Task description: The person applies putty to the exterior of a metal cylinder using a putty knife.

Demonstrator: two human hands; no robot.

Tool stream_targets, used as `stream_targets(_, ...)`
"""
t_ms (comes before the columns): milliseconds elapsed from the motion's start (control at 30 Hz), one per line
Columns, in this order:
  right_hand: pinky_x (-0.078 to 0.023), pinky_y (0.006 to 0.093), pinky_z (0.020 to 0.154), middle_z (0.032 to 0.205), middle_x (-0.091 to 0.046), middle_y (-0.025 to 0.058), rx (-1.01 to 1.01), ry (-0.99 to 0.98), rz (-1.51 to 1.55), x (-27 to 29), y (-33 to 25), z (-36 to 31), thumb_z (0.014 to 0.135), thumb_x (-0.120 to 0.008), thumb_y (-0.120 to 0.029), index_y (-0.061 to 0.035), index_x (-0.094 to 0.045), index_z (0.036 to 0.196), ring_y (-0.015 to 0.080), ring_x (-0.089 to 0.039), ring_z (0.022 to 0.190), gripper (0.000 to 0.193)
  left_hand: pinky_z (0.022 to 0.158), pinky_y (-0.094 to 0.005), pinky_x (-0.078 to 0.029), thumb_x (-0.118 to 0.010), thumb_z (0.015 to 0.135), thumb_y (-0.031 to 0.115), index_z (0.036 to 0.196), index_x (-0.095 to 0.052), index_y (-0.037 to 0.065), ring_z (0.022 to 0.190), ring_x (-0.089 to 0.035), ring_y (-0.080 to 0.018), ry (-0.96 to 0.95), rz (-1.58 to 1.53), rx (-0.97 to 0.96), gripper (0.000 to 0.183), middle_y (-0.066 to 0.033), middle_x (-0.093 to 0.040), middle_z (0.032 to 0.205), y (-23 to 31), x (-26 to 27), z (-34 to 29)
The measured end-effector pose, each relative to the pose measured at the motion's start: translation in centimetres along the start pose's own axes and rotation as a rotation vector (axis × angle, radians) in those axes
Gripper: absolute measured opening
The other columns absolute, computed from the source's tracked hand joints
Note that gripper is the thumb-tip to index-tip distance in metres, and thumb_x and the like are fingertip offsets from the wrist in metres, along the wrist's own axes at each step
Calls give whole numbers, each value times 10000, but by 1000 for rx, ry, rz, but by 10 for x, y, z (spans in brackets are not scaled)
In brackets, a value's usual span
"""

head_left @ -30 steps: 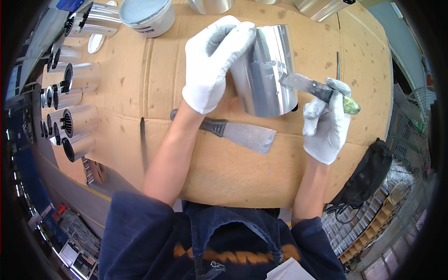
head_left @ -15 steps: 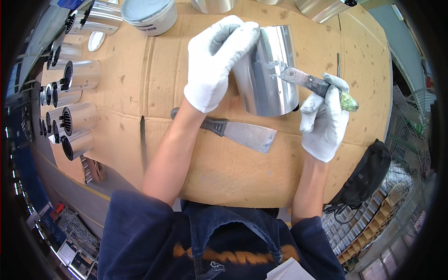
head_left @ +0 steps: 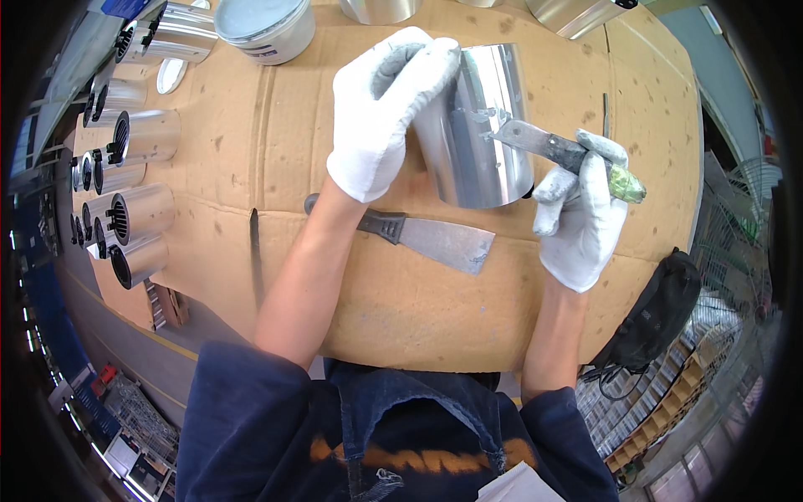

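My gloved left hand [head_left: 381, 113] grips the upper edge of a shiny metal cylinder [head_left: 477, 159], which tilts over the cardboard. Grey paste smears mark the cylinder's side. In my gloved right hand [head_left: 585, 213] is a small putty knife [head_left: 544, 144] with a dark handle wrapped in green at its end. Its blade tip meets the cylinder at the smears. The glove's fingertips are stained grey. A wider scraper [head_left: 443, 244] with a black handle lies flat on the cardboard below the cylinder, partly hidden behind my left forearm.
Cardboard [head_left: 217, 167] covers the table. A tub [head_left: 266, 29] of grey paste stands at the back left. Several metal cylinders with black ends [head_left: 150, 134] line the left side, and more [head_left: 577, 15] lie along the back. A black pouch [head_left: 657, 309] hangs at the right edge.
The putty knife's tip has shifted slightly left along the cylinder's smears. My left hand and the cylinder have moved only a little to the left.
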State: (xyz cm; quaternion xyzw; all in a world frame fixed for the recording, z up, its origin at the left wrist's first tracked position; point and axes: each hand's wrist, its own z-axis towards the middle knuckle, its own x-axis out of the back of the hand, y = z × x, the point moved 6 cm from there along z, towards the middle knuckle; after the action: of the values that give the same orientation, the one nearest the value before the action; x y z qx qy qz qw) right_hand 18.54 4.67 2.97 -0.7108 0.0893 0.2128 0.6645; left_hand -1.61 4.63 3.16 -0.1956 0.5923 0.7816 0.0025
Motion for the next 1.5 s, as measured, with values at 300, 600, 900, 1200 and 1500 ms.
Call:
stream_targets(300, -350, 220, 348, 662, -608, 184, 38, -39, 37, -2, -2, 2, 950, -445, -117, 33, -464, 1116, 142, -494, 389, 224, 723, -216, -401, -595, 870, 90, 919, -630, -21, 786, -506, -69, 10, -32, 3, 127, 8, -574, 821, 1, 1, 0)
stream_targets(600, -338, 214, 350, 686, -624, 196, 16, -55, 111, -6, 3, 8, 963, -438, -151, 40, -458, 1135, 139, -512, 403, 257, 727, -221, -407, -596, 871, 87, 924, -630, -25, 787, -512, -71, -9, -10, -29, 129, 4, -578, 832, 0, 1, -1)
stream_targets(900, -348, 214, 360, 692, -627, 194, 4, -58, 147, -5, 5, 8, 960, -444, -150, 36, -464, 1139, 138, -513, 408, 259, 731, -222, -408, -596, 871, 89, 927, -629, -24, 790, -513, -72, -9, -10, -18, 131, 4, -579, 830, 0, 2, 0)
stream_targets(1200, -348, 215, 353, 686, -624, 195, 29, -39, 112, -3, 3, 8, 958, -448, -144, 36, -469, 1134, 138, -505, 399, 253, 723, -220, -405, -596, 871, 96, 920, -630, -21, 783, -507, -67, -7, -18, -8, 132, 10, -571, 820, -1, 0, 0)
stream_targets(1500, -344, 215, 342, 664, -615, 191, 58, -24, 70, -1, 1, 8, 955, -444, -132, 40, -474, 1118, 147, -502, 386, 239, 722, -215, -400, -593, 873, 92, 915, -630, -22, 783, -504, -68, -3, -10, -4, 127, 9, -571, 823, -1, 1, 0)
